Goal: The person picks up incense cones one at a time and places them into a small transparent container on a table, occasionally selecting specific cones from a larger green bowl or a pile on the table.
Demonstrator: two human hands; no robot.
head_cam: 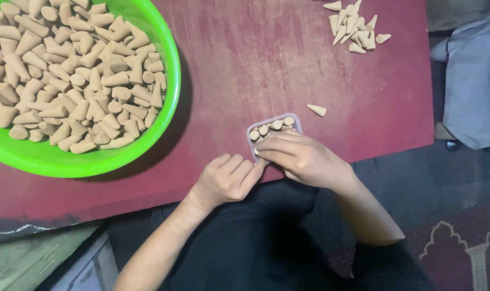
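Two hands met at a small clear plastic tray (pixel 275 122) at the near edge of the dark red surface (pixel 288 59). The right hand (pixel 301 157) lay over the tray's near half, its fingers pressed together in a grip that seemed to pinch one tan cone against the tray, though the cone itself was hidden beneath them. The left hand (pixel 227 179) sat just beside, curled into a loose fist, its knuckles touching the tray's near left corner; whether it held anything could not be told. A row of packed cones (pixel 271 127) showed upright along the tray's far side. Just beyond the tray to the right lay a single loose cone (pixel 317 110), and at the far right a small heap of cones (pixel 354 28). To the far left stood a big green basin (pixel 168 81) piled with many more. The cones looked light, dry, stiff and probably crumbly at the tip, so best taken by the thick base between fingertips; the thin tray would likely slide and flex unless steadied by its rim
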